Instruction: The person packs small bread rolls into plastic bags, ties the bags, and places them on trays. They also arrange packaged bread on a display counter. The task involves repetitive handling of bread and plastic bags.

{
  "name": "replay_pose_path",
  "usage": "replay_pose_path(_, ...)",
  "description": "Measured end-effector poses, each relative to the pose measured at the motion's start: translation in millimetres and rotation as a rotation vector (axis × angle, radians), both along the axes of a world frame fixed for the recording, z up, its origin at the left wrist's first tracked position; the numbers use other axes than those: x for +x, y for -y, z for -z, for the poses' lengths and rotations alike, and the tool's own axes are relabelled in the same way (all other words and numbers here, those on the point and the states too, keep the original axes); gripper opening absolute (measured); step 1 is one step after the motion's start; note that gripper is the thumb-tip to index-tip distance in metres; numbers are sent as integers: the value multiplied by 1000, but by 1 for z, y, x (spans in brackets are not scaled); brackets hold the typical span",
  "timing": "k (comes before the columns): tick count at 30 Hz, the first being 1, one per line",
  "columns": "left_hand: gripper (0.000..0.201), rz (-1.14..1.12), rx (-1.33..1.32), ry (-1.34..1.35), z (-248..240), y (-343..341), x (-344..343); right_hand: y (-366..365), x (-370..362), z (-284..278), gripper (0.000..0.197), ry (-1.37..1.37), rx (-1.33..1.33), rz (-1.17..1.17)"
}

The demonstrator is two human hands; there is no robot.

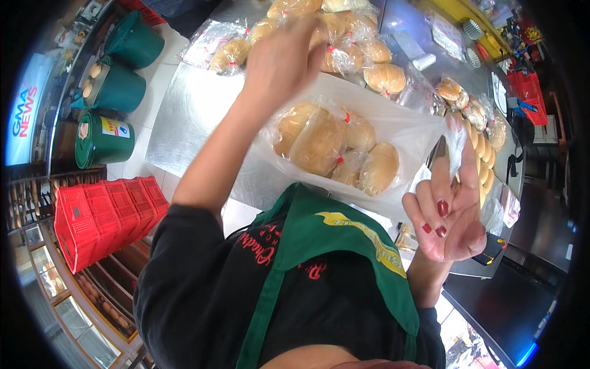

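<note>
A translucent white plastic bag (pixel 418 135) lies in front of me on the steel table. Inside it are packs of bread rolls (pixel 316 141) in clear plastic tied with red ties. My right hand (pixel 452 212), palm turned up, grips the bag's gathered end between its fingers, with the other fingers curled. My left hand (pixel 286 64) is over the far side of the bag, at the near edge of a heap of wrapped bread (pixel 344 31). Its fingers are blurred and partly hidden, so I cannot see whether they hold a pack.
The steel table (pixel 187 117) spreads around the bag. More wrapped rolls (pixel 452 92) and a row of unwrapped rolls (pixel 482 154) lie on the right. Red crates (pixel 110 215) and green lidded bins (pixel 107 138) stand on the left. A dark screen (pixel 504 307) is at lower right.
</note>
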State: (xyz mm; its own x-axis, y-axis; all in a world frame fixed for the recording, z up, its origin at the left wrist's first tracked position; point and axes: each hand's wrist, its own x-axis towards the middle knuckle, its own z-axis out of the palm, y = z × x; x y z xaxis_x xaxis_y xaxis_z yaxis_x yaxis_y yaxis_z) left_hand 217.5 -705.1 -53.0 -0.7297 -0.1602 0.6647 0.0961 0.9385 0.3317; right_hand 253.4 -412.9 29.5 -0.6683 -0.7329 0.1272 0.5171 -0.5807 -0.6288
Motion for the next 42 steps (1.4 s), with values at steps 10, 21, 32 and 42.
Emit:
replay_pose_path(10,104,197,268,429,150,76,-146,-10,-6,12,123,-15,-10,8)
replay_pose_path(21,44,1029,1852,286,38,118,17,20,-12,6,104,-68,-117,-65)
replay_pose_path(32,47,350,-10,527,23,-94,119,37,-2,-2,109,-122,125,-146)
replay_pose_path(42,34,-338,71,90,61,118,-8,-21,-2,17,117,23,72,-1)
